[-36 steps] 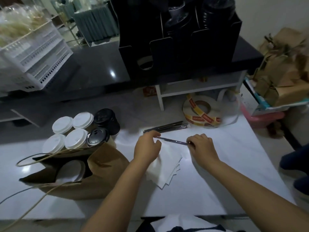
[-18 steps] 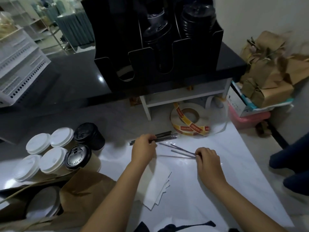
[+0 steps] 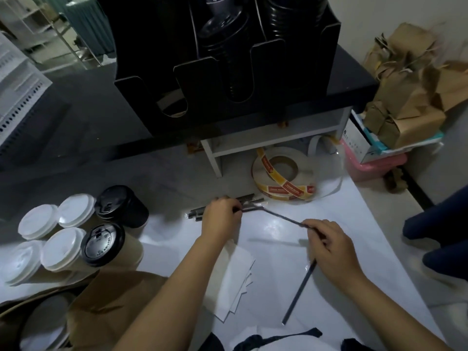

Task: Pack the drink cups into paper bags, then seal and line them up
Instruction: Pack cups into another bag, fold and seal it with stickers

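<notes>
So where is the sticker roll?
Head view: the sticker roll lies right of centre on the white table, before the white shelf, just beyond the straw pile.

this looks like the packing counter of a café or takeaway drink shop. 6 lidded paper cups stand grouped on the white counter beside a brown paper bag. a black organiser holds stacked black lids. a roll of seal stickers, wrapped straws, napkins and a heap of folded brown bags lie around.
</notes>
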